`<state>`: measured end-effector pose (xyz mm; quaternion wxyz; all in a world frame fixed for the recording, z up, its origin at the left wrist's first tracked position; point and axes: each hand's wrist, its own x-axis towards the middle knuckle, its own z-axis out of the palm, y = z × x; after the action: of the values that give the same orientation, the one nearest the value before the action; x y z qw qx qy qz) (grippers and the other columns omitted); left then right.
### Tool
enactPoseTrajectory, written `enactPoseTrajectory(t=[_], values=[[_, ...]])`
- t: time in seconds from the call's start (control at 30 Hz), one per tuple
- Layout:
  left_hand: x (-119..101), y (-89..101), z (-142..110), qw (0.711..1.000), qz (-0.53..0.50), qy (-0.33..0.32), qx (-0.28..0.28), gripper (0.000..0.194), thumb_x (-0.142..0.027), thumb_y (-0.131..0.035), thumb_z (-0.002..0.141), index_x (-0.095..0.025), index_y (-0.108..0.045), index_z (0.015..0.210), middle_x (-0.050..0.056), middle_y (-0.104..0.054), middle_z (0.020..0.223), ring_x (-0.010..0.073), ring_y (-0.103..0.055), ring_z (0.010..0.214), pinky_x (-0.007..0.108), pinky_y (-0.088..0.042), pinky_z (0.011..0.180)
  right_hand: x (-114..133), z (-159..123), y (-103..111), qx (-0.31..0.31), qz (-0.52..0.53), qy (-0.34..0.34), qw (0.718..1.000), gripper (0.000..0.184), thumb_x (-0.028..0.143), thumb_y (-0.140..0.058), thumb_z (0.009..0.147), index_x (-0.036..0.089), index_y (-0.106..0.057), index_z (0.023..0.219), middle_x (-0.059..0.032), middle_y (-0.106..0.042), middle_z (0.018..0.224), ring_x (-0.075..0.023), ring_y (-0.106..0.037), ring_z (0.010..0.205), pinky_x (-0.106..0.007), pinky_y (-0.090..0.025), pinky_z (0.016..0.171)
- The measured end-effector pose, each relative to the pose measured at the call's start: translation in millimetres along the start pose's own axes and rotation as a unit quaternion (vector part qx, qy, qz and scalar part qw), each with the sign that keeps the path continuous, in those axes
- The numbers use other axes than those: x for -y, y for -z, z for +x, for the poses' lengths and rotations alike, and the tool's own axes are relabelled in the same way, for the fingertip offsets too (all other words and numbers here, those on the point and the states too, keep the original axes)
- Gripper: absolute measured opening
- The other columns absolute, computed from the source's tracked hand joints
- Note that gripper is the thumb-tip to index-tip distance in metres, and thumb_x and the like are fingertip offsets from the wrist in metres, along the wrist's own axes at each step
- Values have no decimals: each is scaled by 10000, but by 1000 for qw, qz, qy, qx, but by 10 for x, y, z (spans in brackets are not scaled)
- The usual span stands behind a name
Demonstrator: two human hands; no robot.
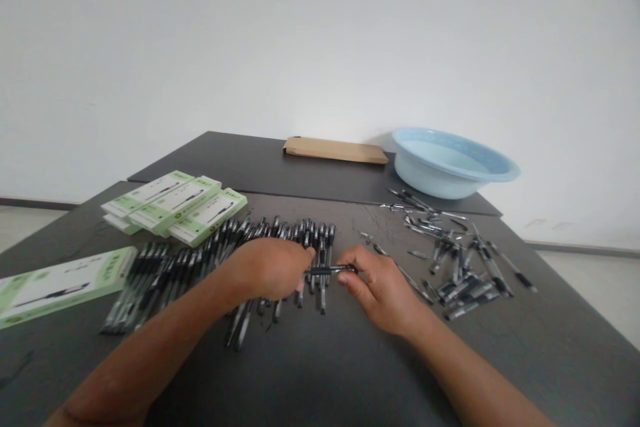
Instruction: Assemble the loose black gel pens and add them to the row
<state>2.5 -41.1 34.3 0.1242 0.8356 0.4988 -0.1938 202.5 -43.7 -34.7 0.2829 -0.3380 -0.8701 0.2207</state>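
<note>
Between my two hands a black pen (324, 271) is held level, just above the dark table. My left hand (280, 268) is closed around its left end, the fingers mostly hidden behind the back of the hand. At the other end, my right hand (377, 283) pinches the pen between thumb and curled forefinger. Beneath and left of my left hand lie many assembled pens (175, 273) in a rough row, partly covered by my forearm. To the right of my right hand is a loose heap of pens and pen parts (465, 267).
Green and white pen boxes (170, 203) are stacked at the left, with another pen box (65, 283) lying nearer. A flat brown cardboard box (335, 149) rests at the back. Beside it stands a light blue basin (435, 170). A white wall rises behind the table (300, 373).
</note>
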Motion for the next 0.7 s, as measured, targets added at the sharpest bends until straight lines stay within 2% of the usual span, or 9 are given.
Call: enactPoseTrajectory(t=[0.3,0.4,0.57,0.7], values=[[-16,85,-27,998,31,-13,44,474,-291,-583,832,-151,-510,1278,161,-683,1081,313,-649,944,362,-510,742,22,-11,11,2,25,-1,1000,71,241,-486,902,194,-533,928,-12,-611,785,-132,-571,705,-226,-395,640],[-13,104,-18,998,31,-16,44,486,-324,-585,830,-174,-511,1287,166,-682,1081,326,-651,935,375,-514,719,-16,-17,-2,2,54,5,999,86,218,-499,885,199,-534,961,-15,-620,816,-134,-578,729,-229,-416,662],[-9,114,2,998,30,-21,43,508,-353,-563,842,-164,-477,1306,171,-678,1089,323,-648,938,368,-506,713,-88,-11,-50,-10,103,27,994,213,264,-556,858,198,-513,1056,-33,-623,872,-156,-584,790,-256,-444,706],[-28,103,29,998,28,-34,46,521,-379,-570,831,-155,-474,1292,165,-689,1063,309,-651,926,344,-495,705,-107,-3,-115,-23,162,6,986,154,288,-550,872,192,-560,991,-28,-629,828,-144,-587,747,-248,-447,679]])
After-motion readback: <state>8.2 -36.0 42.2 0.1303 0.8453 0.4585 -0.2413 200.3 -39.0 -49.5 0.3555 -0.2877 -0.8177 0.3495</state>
